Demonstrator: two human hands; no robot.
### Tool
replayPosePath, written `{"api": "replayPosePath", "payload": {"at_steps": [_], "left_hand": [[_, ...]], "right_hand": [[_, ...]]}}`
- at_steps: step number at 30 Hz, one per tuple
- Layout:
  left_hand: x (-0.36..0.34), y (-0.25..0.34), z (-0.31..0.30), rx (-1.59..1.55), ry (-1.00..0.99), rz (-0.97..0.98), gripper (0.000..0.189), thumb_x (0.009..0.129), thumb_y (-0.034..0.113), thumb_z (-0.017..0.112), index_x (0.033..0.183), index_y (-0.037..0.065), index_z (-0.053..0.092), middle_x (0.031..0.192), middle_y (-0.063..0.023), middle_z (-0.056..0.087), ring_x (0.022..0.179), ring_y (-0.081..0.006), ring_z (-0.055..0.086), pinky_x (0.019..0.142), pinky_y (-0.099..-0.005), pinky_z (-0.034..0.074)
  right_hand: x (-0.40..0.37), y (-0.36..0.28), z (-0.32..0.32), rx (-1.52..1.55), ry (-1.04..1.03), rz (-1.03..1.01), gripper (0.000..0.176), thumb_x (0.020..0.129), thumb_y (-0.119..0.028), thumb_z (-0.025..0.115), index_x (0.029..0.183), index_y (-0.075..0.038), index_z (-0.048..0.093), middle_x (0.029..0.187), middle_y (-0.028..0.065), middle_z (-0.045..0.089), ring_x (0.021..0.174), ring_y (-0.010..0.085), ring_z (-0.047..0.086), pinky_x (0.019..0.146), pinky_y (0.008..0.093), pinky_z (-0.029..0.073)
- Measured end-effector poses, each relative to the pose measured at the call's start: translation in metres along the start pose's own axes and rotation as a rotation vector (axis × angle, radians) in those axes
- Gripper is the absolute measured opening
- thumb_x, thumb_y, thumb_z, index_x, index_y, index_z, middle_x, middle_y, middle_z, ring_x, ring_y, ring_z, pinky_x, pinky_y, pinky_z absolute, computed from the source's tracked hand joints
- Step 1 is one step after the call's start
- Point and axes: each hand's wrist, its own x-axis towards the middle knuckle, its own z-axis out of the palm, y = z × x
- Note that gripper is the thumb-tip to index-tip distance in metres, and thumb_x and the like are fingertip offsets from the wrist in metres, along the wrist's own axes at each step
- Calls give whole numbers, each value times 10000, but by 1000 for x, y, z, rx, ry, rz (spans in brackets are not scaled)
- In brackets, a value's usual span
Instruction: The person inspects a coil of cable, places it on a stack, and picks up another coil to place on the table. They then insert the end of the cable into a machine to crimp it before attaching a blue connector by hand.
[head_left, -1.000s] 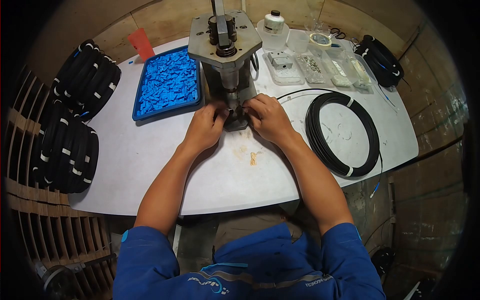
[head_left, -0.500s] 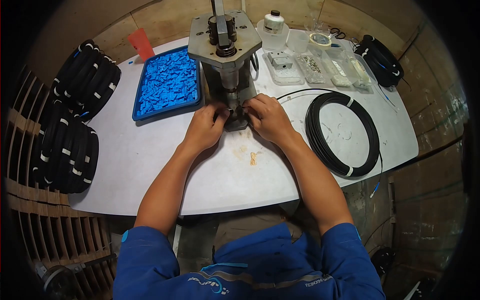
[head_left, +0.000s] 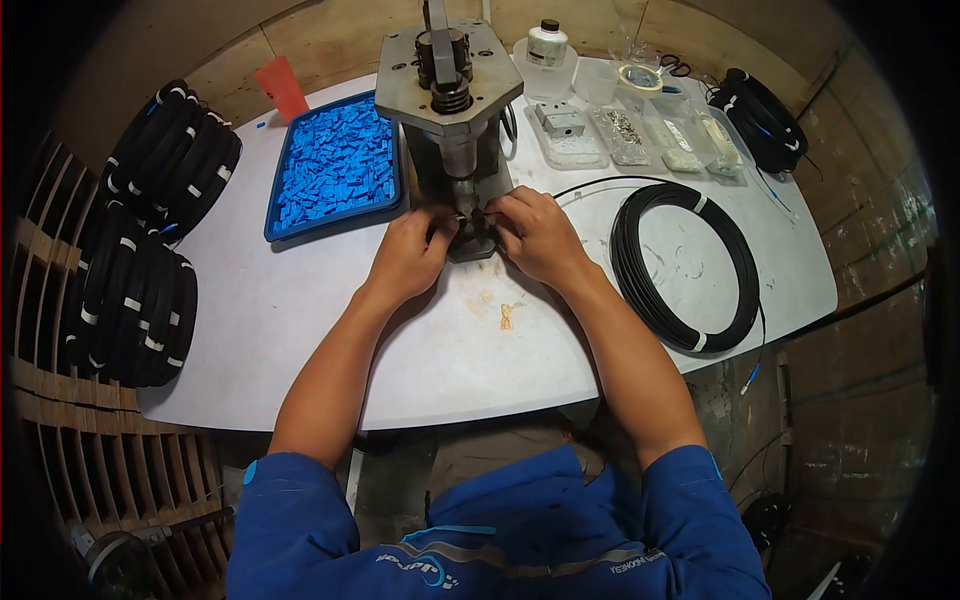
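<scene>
My left hand (head_left: 411,250) is at the left side of a metal press (head_left: 450,110), its thumb and fingers pinched together by the lower tool. What those fingers hold, if anything, is too small to make out. On the other side, my right hand (head_left: 538,236) has its fingers closed around the end of a black cable (head_left: 600,181). That cable runs back to a black cable coil (head_left: 628,262) lying on the right of the table. Both sets of fingertips meet close under the press's ram (head_left: 460,158), partly hidden in shadow.
A dark tray (head_left: 335,222) of small blue pieces lies left of the press, near a red cup (head_left: 281,88). Clear plastic boxes (head_left: 572,153) with small parts and a bottle (head_left: 547,45) stand at back right. More black coils (head_left: 130,300) line the left edge.
The spring on top of the press stands slightly taller, and the ram has shifted up a little. Both hands stay in nearly the same place.
</scene>
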Motion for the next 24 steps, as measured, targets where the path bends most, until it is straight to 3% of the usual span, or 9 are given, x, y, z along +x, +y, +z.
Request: {"api": "replayPosePath", "payload": {"at_steps": [24], "left_hand": [[4, 1, 6, -15, 66, -54, 227, 972, 156, 618, 1065, -28, 715, 987, -256, 724, 928, -406, 706, 843, -438, 543]], "right_hand": [[3, -5, 2, -41, 51, 10, 160, 826, -49, 717, 986, -60, 709, 933, 110, 668, 876, 332, 651, 793, 417, 502]]}}
